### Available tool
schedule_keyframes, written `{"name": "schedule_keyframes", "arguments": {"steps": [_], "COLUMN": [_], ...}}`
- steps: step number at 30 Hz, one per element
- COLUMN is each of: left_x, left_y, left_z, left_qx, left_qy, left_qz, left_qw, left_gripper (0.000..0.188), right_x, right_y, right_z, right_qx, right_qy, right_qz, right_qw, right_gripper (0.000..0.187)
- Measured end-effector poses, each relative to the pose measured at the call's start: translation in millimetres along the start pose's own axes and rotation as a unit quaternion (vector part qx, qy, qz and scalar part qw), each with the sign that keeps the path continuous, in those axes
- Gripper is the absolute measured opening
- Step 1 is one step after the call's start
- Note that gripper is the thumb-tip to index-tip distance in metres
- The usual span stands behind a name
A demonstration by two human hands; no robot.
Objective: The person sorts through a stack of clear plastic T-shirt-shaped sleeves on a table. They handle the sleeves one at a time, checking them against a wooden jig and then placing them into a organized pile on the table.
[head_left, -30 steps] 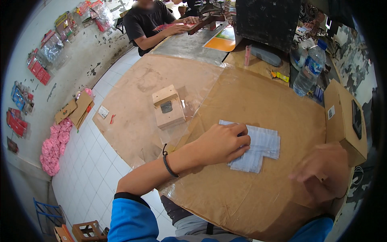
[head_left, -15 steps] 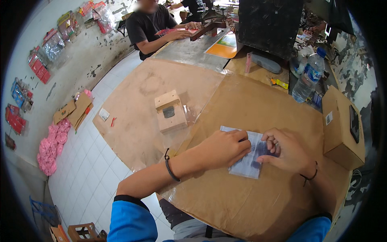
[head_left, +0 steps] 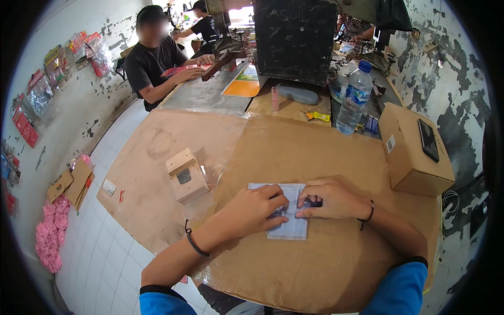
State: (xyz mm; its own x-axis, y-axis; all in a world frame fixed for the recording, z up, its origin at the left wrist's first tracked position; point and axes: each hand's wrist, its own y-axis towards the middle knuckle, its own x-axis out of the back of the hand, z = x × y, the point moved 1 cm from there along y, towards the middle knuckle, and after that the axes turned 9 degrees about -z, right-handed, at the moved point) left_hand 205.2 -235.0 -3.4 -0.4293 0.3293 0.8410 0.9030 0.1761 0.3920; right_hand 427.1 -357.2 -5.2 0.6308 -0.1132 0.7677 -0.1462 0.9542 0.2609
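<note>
hands meet palms down over pale flat packet (head_left: 287, 230) on brown cardboard sheet (head_left: 315, 157): left hand (head_left: 255, 208) half-curled pressing it, right hand (head_left: 326, 199) fingertips pinching its top edge, possibly a small dark piece. wooden block (head_left: 185, 175) left, cardboard box (head_left: 412, 149) right.

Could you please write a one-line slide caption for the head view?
Left hand and right hand press on a pale flat packet on a brown-paper-covered table.
</note>
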Motion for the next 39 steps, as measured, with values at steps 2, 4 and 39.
{"name": "schedule_keyframes", "arguments": {"steps": [2,4,39], "left_x": [1,3,-13], "left_y": [1,0,-3], "left_z": [-1,-1,18], "left_qx": [0.005,0.047,-0.043], "left_qy": [-0.011,-0.044,-0.079], "left_qz": [-0.003,0.000,-0.073], "left_qw": [1.000,0.998,0.993], "left_gripper": [0.031,0.036,0.019], "right_x": [-1,-4,-8], "right_y": [-2,-1,0], "right_z": [-2,-4,5], "right_qx": [0.015,0.038,0.045], "right_qy": [-0.006,-0.008,-0.095], "right_qz": [-0.008,-0.018,-0.064], "right_qw": [1.000,0.999,0.992], "right_gripper": [0.029,0.027,0.045]}}
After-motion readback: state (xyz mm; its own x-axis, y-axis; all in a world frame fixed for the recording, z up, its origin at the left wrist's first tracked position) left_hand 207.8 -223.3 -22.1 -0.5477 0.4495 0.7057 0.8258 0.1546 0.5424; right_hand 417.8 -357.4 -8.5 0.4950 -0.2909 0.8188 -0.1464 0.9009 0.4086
